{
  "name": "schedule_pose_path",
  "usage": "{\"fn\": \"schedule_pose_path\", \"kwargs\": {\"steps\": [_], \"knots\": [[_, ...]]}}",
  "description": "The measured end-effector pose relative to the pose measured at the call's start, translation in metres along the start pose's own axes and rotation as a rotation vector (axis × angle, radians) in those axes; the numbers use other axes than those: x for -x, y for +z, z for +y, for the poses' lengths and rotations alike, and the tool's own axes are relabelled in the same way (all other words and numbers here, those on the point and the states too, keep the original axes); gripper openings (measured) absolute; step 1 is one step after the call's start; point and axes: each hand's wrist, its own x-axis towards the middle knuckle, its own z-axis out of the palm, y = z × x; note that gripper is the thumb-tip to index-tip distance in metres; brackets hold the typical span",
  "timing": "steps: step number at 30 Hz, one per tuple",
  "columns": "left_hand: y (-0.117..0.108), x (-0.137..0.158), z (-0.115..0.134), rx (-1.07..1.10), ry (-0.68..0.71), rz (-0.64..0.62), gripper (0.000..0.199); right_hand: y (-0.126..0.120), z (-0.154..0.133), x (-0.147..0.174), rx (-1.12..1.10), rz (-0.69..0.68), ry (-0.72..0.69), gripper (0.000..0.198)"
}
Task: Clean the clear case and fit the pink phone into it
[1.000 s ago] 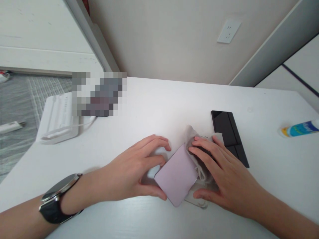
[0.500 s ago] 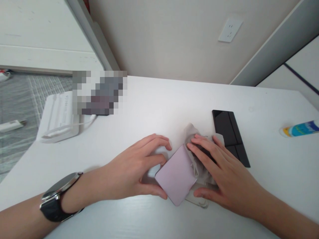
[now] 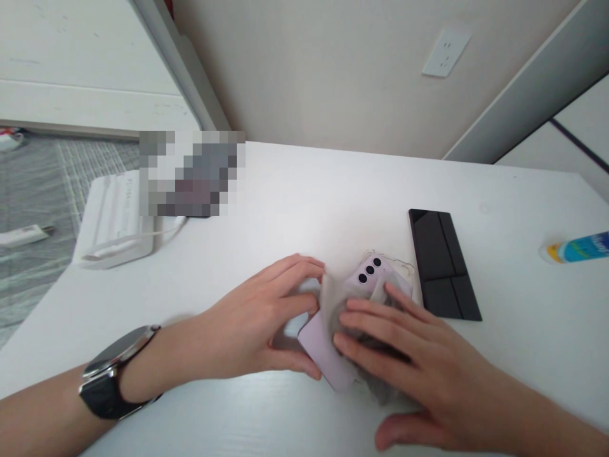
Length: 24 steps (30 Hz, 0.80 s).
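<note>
A lilac smartphone (image 3: 318,348) lies back up on the white desk, its camera lenses showing at the far end. My left hand (image 3: 273,317) steadies the phone's near left edges between thumb and curled fingers. Across the middle of the phone lies a crumpled grey cloth (image 3: 332,293). Fingers of my right hand (image 3: 404,343) press on this cloth, with the thumb held apart. Part of the phone's back is hidden by cloth and hand. Beyond its camera end shows a clear, wavy-edged piece (image 3: 403,261), mostly covered.
To the right of the phone lies a flat black rectangular object (image 3: 442,263). A blue and yellow tube (image 3: 583,247) is at the right edge. At the left are a white power strip (image 3: 114,219) with a cable and a pixelated dark device (image 3: 204,178). A wall socket (image 3: 447,54) is behind.
My right hand has moved the cloth toward me and left along the phone, uncovering the camera lenses. My left hand keeps its place at the phone's edge.
</note>
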Motion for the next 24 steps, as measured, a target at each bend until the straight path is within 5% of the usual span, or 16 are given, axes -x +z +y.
{"fn": "schedule_pose_path", "kwargs": {"steps": [2,8,13,19,24], "knots": [[0.000,0.001,0.000,-0.003,0.000,0.000,0.047,-0.003,0.000,0.000,-0.035,0.011,-0.063,0.062],[0.001,-0.001,-0.001,0.010,-0.001,-0.010,0.046,-0.005,0.007,0.007,0.021,0.226,0.233,0.029],[0.000,-0.001,0.001,-0.019,0.005,-0.011,0.050,-0.007,-0.003,0.001,-0.062,0.165,-0.034,0.039],[0.000,-0.002,-0.001,-0.007,-0.001,-0.013,0.048,0.002,0.000,0.005,0.115,0.037,0.208,0.077],[-0.001,-0.003,0.000,0.003,-0.002,0.008,0.052,0.004,-0.009,0.000,0.112,-0.140,-0.111,0.083]]}}
